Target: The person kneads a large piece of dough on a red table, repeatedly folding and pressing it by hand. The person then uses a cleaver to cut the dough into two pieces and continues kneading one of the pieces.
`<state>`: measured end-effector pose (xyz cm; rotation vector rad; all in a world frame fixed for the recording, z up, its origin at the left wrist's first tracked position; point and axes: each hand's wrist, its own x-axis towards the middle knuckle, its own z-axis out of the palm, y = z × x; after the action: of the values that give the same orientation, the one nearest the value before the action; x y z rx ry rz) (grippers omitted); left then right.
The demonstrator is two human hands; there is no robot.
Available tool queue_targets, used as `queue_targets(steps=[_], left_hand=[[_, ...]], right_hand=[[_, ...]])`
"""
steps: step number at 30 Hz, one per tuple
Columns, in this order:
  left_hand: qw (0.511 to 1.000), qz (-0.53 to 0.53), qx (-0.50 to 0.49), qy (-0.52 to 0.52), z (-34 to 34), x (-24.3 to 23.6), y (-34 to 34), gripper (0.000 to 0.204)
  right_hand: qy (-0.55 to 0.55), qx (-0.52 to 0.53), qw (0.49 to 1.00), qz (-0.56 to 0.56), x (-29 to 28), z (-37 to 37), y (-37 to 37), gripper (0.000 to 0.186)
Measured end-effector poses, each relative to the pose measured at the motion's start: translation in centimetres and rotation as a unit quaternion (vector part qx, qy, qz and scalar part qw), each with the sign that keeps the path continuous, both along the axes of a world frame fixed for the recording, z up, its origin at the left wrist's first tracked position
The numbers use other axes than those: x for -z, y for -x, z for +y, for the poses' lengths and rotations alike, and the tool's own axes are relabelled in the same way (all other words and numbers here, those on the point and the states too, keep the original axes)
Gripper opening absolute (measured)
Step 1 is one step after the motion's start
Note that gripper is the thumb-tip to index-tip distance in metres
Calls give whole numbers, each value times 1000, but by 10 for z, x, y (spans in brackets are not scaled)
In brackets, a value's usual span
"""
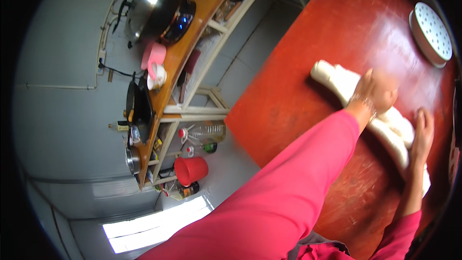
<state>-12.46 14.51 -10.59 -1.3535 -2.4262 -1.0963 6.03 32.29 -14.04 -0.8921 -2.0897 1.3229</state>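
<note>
A long pale roll of dough (395, 150) lies slantwise across the red tabletop, its rounded far end free. My left hand (377, 90), with a bracelet at the wrist, presses over the middle of the roll, fingers curled down around it and somewhat blurred. Against the right side of the dough rests my right hand (422, 137), fingers stretched out. Between the hands the dough is folded or doubled, with a lumpy upper layer. Part of the roll is hidden beneath my left hand and behind my right wrist.
A white strainer-like dish with dark dots (431, 33) sits at the table's far right. Left of the red table (288, 91) stands a wooden counter holding a lidded wok (154, 9), a pink container (154, 55) and pans. Below are bottles (207, 132) and a red bucket (191, 171).
</note>
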Motion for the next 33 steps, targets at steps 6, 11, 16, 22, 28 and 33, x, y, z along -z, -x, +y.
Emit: queue_targets(steps=[6,11,16,22,28,33], left_hand=[[989,18,-24,142,5,-12,-1,27],[917,-2,53,394,-59,-70,-6,26],[997,61,-31,-21,-130,-20,-33,13],[995,85,-27,-37,-91,25,-1,12],[988,136,3,72,-63,5,28,16],[991,122,-18,47,-52,12,43,22]], right_hand=[[-208,-96,964,-133,-22,1,-10,31],[-220,-181,943,-174,-75,-100,-76,39],[-425,-53,899,-94,-59,-195,-102,39],[-397,-37,913,-81,-47,-166,-69,42],[-207,-12,977,-44,-58,-106,-14,33],[-72,50,983,-160,-58,-83,5,23]])
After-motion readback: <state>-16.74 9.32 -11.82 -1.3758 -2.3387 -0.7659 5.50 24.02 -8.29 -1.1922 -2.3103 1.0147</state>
